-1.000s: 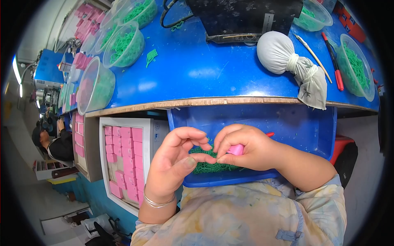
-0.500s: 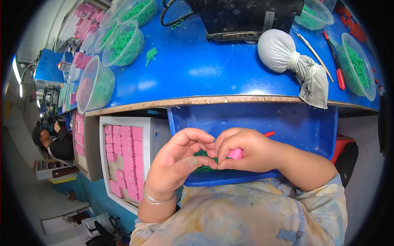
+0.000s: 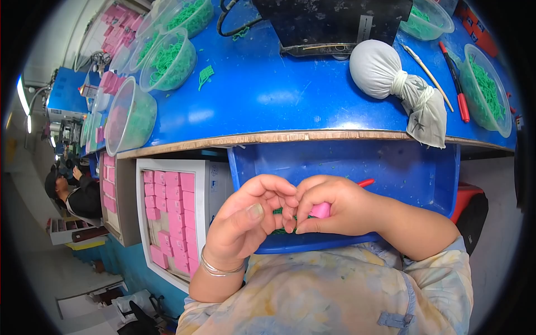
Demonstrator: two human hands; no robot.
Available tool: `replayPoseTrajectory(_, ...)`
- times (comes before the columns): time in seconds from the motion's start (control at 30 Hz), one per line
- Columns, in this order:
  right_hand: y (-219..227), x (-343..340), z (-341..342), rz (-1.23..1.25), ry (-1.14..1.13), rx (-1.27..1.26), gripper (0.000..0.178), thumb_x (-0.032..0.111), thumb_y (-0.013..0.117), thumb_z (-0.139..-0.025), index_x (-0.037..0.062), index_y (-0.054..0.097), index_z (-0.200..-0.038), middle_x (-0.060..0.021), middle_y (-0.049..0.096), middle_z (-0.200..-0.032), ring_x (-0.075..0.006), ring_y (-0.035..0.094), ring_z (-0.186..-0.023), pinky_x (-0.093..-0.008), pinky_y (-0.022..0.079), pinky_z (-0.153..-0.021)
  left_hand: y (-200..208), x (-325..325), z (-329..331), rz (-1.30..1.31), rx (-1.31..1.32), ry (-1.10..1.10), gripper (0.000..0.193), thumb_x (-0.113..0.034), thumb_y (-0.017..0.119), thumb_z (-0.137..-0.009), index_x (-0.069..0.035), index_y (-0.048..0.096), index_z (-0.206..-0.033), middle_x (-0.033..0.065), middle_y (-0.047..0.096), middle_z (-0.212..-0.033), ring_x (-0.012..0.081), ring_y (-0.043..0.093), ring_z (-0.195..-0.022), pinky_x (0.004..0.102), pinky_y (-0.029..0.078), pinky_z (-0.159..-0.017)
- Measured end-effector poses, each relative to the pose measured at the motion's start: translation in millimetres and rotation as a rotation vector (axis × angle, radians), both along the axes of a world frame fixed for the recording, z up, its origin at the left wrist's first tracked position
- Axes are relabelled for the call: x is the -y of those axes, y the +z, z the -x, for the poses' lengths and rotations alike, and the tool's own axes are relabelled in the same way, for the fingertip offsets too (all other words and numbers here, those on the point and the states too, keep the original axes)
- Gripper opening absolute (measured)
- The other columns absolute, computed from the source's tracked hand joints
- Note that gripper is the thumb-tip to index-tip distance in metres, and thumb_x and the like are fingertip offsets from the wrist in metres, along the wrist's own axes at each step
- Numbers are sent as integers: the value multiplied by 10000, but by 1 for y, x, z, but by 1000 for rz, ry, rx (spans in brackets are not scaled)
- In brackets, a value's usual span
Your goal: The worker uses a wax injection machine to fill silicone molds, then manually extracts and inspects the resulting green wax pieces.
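Above a blue plastic tray point(image 3: 413, 184) in front of my body, both hands meet at their fingertips. My right hand point(image 3: 341, 207) is closed in a pinch, with a small pink block point(image 3: 320, 210) showing between its fingers and palm. My left hand point(image 3: 251, 215) has its fingers loosely curved and its thumb raised apart; nothing can be seen gripped in it. Green wax-like lattice pieces point(image 3: 279, 228) lie behind the fingers, partly hidden by them. A red-ended tool point(image 3: 365, 182) pokes out beyond my right wrist.
On the blue table point(image 3: 251, 95) stand clear bowls point(image 3: 169, 64) of green pieces, a black box point(image 3: 335, 25), a tied white cloth bag point(image 3: 379, 70) and a red-and-black marker point(image 3: 456, 86). A white-framed drawer point(image 3: 144, 223) of pink blocks is at left. Farther left sits another person point(image 3: 81, 192).
My left thumb has lifted away from the right fingertips, and the left hand has turned slightly upward. My right hand stays nearly in place with the pink block.
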State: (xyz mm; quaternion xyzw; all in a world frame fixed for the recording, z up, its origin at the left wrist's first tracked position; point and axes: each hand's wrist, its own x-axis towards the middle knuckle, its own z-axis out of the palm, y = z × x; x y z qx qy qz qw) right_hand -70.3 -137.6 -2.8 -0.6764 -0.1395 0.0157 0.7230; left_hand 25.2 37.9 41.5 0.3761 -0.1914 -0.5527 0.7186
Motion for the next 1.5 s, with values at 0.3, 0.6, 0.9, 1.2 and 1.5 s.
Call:
replayPoseTrajectory(0.3, -3, -1, -1, 32, -139, 0, 88, 77, 687, -720, 45, 617, -763, -83, 602, -839, -228, 577, -806, -316, 454, -725, -3, -7, -3, 26, 82, 181, 488, -351, 478, -886, 63, 426, -1139, 176, 509, -1067, 253, 510, -975, 506, 446, -883)
replayPoseTrajectory(0.6, -10, 1, -4, 17, -221, -45, 62, 70, 677, -737, 45, 641, -781, -76, 611, -835, -215, 576, -820, -317, 455, -740, 11, -4, 6, -4, 164, 228, 435, -216, 560, -841, 60, 404, -1139, 158, 498, -1053, 247, 512, -1024, 479, 407, -942)
replayPoseTrajectory(0.9, -6, 2, 0, -293, -203, -440, 110, 126, 597, -844, 21, 623, -823, -61, 611, -836, -144, 576, -798, -286, 459, -751, 14, -7, 13, -235, 521, 359, 431, -159, 612, -785, 43, 413, -1110, 151, 484, -1050, 251, 510, -1005, 481, 423, -917)
replayPoseTrajectory(1.2, -8, -1, 0, -788, -128, -406, 441, 393, 336, -959, 18, 457, -1158, -101, 537, -1051, -140, 535, -959, -294, 457, -813, 8, 22, 32, -381, 1762, 90, 749, -220, 805, -576, -46, 432, -1202, 170, 372, -1255, 372, 400, -1129, 458, 314, -957)
replayPoseTrajectory(1.5, 38, 9, 12, -277, -342, 142, 741, 555, 346, -888, -55, 260, -1300, -174, 394, -1254, -251, 419, -1169, -377, 334, -979, 5, 10, 25, -198, 1579, 492, 701, -88, 773, -542, -63, 438, -1158, 164, 386, -1223, 350, 405, -1145, 463, 363, -934)
